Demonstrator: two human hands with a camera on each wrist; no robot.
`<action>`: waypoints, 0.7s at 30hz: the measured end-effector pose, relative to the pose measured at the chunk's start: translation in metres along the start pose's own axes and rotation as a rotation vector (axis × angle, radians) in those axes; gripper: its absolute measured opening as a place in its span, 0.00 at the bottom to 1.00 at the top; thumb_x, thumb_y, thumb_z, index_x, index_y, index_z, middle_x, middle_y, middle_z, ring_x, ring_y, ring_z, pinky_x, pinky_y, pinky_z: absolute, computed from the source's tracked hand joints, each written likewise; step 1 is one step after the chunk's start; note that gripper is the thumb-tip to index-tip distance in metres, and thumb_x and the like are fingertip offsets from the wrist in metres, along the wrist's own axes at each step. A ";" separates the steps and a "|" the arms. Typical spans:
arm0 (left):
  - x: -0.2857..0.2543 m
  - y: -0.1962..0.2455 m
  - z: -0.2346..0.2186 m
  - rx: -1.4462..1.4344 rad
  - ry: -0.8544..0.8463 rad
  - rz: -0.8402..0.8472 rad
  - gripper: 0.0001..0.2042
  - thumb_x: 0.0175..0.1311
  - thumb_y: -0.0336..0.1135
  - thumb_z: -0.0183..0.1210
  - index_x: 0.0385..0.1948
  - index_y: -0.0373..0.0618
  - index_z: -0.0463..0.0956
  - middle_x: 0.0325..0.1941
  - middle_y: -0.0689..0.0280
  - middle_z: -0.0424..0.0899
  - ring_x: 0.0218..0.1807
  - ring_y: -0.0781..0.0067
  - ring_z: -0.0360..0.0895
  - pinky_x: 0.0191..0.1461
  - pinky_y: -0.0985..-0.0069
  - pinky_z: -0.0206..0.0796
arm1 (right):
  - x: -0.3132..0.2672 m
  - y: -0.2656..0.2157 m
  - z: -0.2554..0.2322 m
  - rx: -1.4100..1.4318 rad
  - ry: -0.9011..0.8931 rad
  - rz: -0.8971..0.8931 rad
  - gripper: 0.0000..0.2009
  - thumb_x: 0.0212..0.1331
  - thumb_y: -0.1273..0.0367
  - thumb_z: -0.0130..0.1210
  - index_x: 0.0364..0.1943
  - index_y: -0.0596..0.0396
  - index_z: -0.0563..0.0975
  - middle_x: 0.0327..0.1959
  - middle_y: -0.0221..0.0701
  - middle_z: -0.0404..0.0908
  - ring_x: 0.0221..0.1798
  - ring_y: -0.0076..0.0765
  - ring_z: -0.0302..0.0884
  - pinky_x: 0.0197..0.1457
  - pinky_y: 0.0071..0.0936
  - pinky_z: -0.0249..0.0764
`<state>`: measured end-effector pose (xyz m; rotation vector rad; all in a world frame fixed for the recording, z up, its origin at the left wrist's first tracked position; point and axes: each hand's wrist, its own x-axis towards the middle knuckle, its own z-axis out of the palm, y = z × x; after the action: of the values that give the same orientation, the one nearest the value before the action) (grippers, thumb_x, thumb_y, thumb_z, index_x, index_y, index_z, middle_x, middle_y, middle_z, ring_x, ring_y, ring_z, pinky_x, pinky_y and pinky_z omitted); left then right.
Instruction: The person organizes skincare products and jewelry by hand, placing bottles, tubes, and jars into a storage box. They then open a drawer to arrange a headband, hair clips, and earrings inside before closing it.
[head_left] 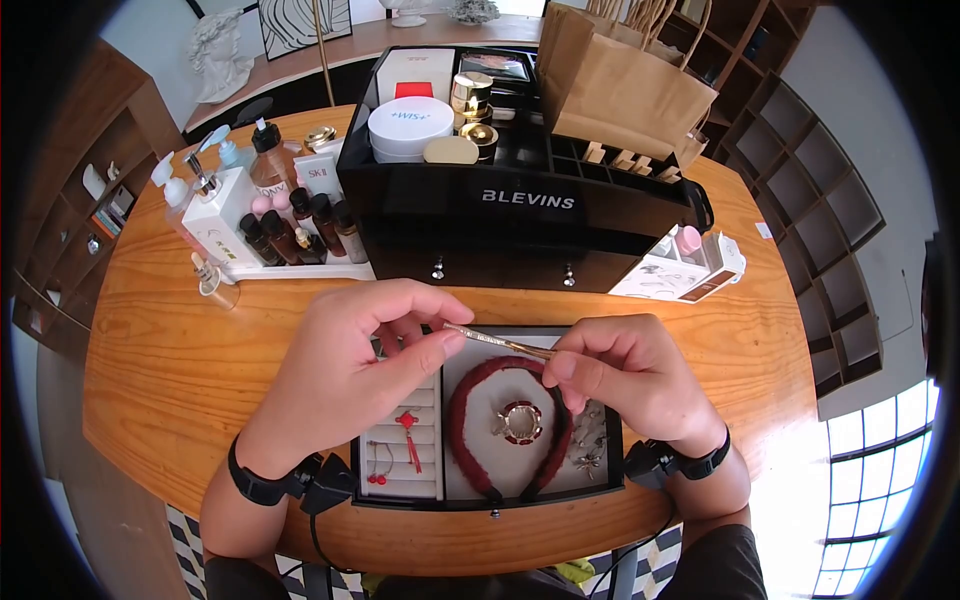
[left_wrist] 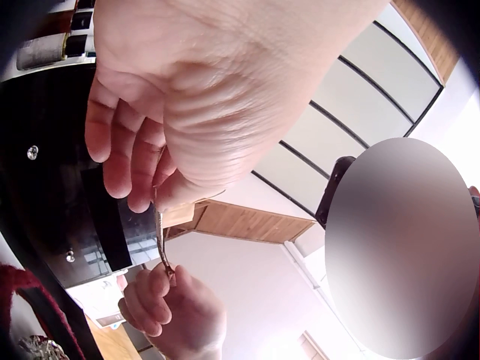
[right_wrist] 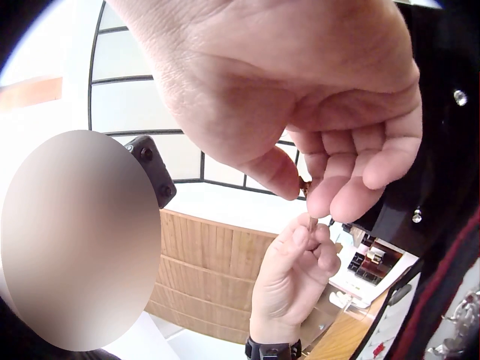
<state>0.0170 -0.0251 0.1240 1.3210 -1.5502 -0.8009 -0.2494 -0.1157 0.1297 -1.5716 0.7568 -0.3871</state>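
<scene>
In the head view, a slim gold-coloured strip (head_left: 500,341) with small sparkling stones spans between both hands above an open jewellery drawer (head_left: 533,490). My left hand (head_left: 365,365) pinches its left end between thumb and fingers. My right hand (head_left: 630,375) pinches the other end, hiding the tip. The left wrist view shows the strip (left_wrist: 160,236) edge-on. Beneath the hands lie a dark red headband (head_left: 462,425) and a round red-and-gold ornament (head_left: 521,424) inside its curve. A red tasselled ornament (head_left: 408,425) and red cherry-like earrings (head_left: 377,478) rest on the left padded rows.
Behind the drawer stands a black organizer box (head_left: 520,235), with a round white jar (head_left: 411,125) and brown paper bags (head_left: 625,85) on top. Several bottles (head_left: 275,240) crowd the left. A white box (head_left: 675,275) stands right. Silver jewellery (head_left: 590,455) lies in the drawer's right side.
</scene>
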 end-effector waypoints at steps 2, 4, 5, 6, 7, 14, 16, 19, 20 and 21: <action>0.000 0.000 0.000 0.007 -0.007 0.000 0.08 0.68 0.28 0.69 0.45 0.38 0.87 0.36 0.70 0.88 0.34 0.85 0.77 0.41 0.83 0.70 | 0.000 0.000 0.000 0.004 -0.001 0.006 0.11 0.75 0.67 0.61 0.41 0.63 0.85 0.27 0.23 0.82 0.31 0.13 0.76 0.32 0.17 0.69; 0.000 -0.002 0.000 0.009 -0.014 -0.001 0.08 0.67 0.28 0.69 0.45 0.38 0.87 0.36 0.70 0.88 0.34 0.85 0.77 0.40 0.83 0.70 | 0.000 0.000 0.000 0.008 -0.001 0.012 0.10 0.75 0.67 0.61 0.40 0.62 0.85 0.27 0.22 0.82 0.30 0.12 0.76 0.32 0.17 0.69; 0.000 -0.002 0.000 0.012 -0.021 -0.003 0.08 0.66 0.28 0.70 0.44 0.38 0.87 0.36 0.69 0.88 0.34 0.85 0.78 0.40 0.83 0.70 | 0.000 0.001 0.000 0.010 -0.002 0.001 0.10 0.75 0.67 0.62 0.40 0.62 0.85 0.27 0.22 0.82 0.30 0.12 0.75 0.32 0.17 0.69; 0.000 -0.002 -0.001 0.012 -0.021 -0.003 0.08 0.66 0.28 0.70 0.44 0.38 0.87 0.36 0.69 0.88 0.34 0.85 0.78 0.40 0.83 0.70 | 0.000 0.001 0.000 0.012 -0.003 -0.010 0.10 0.75 0.67 0.62 0.40 0.62 0.85 0.27 0.22 0.82 0.30 0.12 0.75 0.32 0.16 0.69; 0.000 -0.001 -0.001 0.014 -0.032 -0.030 0.08 0.66 0.27 0.70 0.44 0.38 0.87 0.36 0.69 0.88 0.34 0.84 0.78 0.40 0.83 0.70 | 0.000 0.001 0.000 0.013 -0.003 -0.009 0.10 0.75 0.67 0.62 0.40 0.62 0.85 0.27 0.22 0.82 0.30 0.12 0.75 0.32 0.16 0.69; 0.000 0.003 0.000 0.045 -0.038 -0.041 0.08 0.64 0.26 0.71 0.43 0.38 0.88 0.35 0.67 0.89 0.33 0.82 0.79 0.39 0.81 0.71 | 0.001 0.002 0.001 0.011 0.010 -0.034 0.10 0.75 0.68 0.62 0.40 0.63 0.84 0.27 0.22 0.82 0.30 0.12 0.75 0.32 0.17 0.68; 0.000 0.003 0.000 0.044 -0.028 -0.036 0.08 0.64 0.26 0.71 0.43 0.38 0.88 0.35 0.66 0.90 0.33 0.82 0.80 0.39 0.81 0.71 | 0.001 0.001 0.002 0.018 0.016 -0.037 0.10 0.75 0.68 0.62 0.40 0.63 0.84 0.26 0.22 0.82 0.30 0.12 0.74 0.32 0.17 0.68; -0.001 0.003 0.001 0.060 -0.014 -0.011 0.08 0.64 0.26 0.71 0.42 0.38 0.89 0.35 0.65 0.91 0.33 0.82 0.81 0.39 0.81 0.72 | 0.000 0.001 0.002 0.019 0.029 -0.032 0.10 0.75 0.68 0.62 0.40 0.62 0.84 0.26 0.22 0.82 0.30 0.12 0.74 0.33 0.17 0.68; -0.001 0.003 0.001 0.077 -0.010 0.010 0.07 0.63 0.25 0.71 0.42 0.38 0.89 0.35 0.64 0.91 0.33 0.81 0.81 0.39 0.80 0.72 | 0.000 0.001 0.002 0.011 0.031 -0.027 0.09 0.75 0.68 0.62 0.40 0.63 0.85 0.27 0.22 0.82 0.31 0.12 0.74 0.33 0.17 0.69; -0.002 0.004 0.002 0.077 -0.010 0.010 0.07 0.63 0.25 0.71 0.42 0.38 0.89 0.35 0.64 0.91 0.33 0.81 0.81 0.39 0.80 0.72 | 0.000 0.001 0.002 0.004 0.033 -0.023 0.09 0.75 0.69 0.62 0.41 0.63 0.85 0.27 0.22 0.82 0.31 0.12 0.74 0.34 0.17 0.69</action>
<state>0.0141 -0.0228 0.1263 1.3659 -1.6081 -0.7496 -0.2478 -0.1142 0.1283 -1.5744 0.7633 -0.4320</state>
